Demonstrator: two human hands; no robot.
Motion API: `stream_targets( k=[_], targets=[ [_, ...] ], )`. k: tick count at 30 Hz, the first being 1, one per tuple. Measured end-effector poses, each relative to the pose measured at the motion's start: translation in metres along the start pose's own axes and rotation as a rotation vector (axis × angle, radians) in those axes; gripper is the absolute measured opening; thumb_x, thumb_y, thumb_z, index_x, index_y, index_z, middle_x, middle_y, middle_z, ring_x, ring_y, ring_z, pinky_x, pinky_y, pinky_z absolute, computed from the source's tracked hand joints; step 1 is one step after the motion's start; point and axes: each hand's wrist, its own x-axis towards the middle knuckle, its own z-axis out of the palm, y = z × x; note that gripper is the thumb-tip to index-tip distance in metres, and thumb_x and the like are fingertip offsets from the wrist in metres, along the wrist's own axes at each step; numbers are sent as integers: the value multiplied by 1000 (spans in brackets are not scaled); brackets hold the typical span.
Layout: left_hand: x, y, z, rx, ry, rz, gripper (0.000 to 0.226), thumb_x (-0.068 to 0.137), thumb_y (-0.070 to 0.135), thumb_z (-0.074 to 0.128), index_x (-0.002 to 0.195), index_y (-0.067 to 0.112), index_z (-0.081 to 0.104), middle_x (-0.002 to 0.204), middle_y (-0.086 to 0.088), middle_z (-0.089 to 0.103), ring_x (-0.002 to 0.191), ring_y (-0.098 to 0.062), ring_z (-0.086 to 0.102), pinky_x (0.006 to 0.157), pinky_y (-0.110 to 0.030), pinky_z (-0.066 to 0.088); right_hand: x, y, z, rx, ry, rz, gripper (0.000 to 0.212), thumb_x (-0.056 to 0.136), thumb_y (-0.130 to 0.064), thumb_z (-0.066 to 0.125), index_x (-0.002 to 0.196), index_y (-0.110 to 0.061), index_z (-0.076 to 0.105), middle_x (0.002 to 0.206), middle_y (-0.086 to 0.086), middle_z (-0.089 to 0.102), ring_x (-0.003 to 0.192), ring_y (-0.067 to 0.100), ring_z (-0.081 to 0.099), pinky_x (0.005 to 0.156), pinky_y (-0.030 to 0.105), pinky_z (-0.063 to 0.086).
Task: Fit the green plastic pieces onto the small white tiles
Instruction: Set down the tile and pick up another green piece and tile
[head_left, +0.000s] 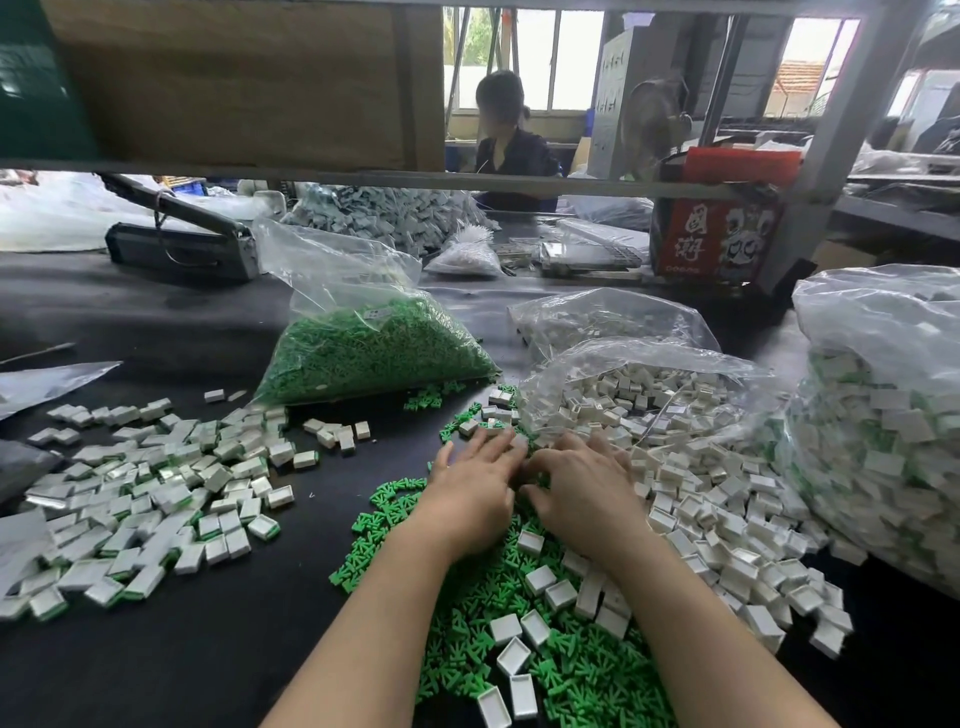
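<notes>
Finished tiles (145, 499) lie left of the loose pieces (467, 597).

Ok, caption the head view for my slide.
Two hands, left and right, work over loose green pieces and white tiles on a dark workbench.

A red printed box (714, 241) stands behind the bags, near a seated worker (506, 140)

The table (171, 649) is covered in black. Bright green plastic pieces (467, 613) are heaped on it, with plain white tiles (691, 499) scattered among them. Left of the green heap, white tiles edged in green (140, 499) are spread. Behind the heap, a clear bag (363, 343) is filled with green, and a red box (717, 244) printed with white characters is seen further back.
</notes>
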Motion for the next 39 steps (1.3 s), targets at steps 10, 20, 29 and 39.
stream_targets(
  k=[10, 20, 29, 39],
  targets=[
    [-6, 3, -11, -119, 276, -44, 11, 92, 19, 49, 99, 27, 49, 104, 7, 53, 104, -17, 50, 98, -37, 32, 0, 8, -3, -94, 236, 257, 32, 85, -17, 49, 115, -22, 56, 113, 1, 58, 106, 20, 43, 83, 33, 37],
    [-7, 1, -7, -141, 161, -32, 43, 95, 30, 53, 138, 33, 49, 145, 8, 48, 134, -15, 42, 111, -37, 24, 0, -1, 4, 56, 124, 111, 22, 96, -34, 51, 114, -34, 63, 108, -9, 66, 100, 16, 39, 80, 34, 27],
    [-12, 3, -23, -434, 223, -76, 22, 88, 21, 62, 82, 42, 65, 92, 20, 65, 89, -9, 58, 94, -36, 42, 1, 1, -4, 301, 291, 19, 19, 83, -49, 70, 99, -37, 72, 83, -18, 71, 85, 8, 58, 83, 29, 38],
    [-13, 5, -28, -1090, 258, -74, 3, 82, 15, 77, 83, 16, 75, 70, 7, 74, 61, 3, 64, 59, -10, 46, -5, -9, -9, 379, 452, -106, 25, 80, -22, 78, 105, -24, 73, 91, -10, 73, 91, 14, 63, 86, 33, 44]
  ],
)
